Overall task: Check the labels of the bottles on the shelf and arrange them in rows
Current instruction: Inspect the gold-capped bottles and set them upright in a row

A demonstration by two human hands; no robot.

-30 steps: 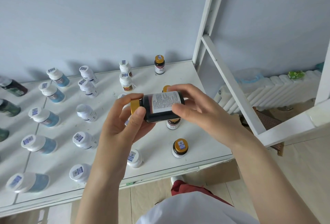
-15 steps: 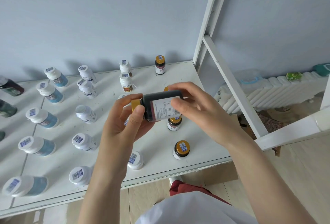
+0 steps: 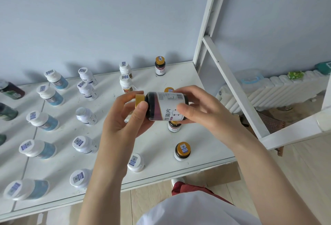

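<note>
fingers of my left hand (image 3: 121, 122) and right hand (image 3: 206, 115) grip the dark bottle (image 3: 161, 104), label check underway; shelf (image 3: 206, 85) rows look mostly formed.

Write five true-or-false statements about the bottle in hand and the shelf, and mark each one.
1. The left hand and right hand hold the dark bottle sideways. True.
2. Its cap is white. False: gold.
3. The left hand has its grip at the cap end. True.
4. The gold-capped bottle near the front edge of the shelf lies on its side. False: it stands upright.
5. Only gold-capped bottles stand there. False: white-capped bottles stand further left.
</note>
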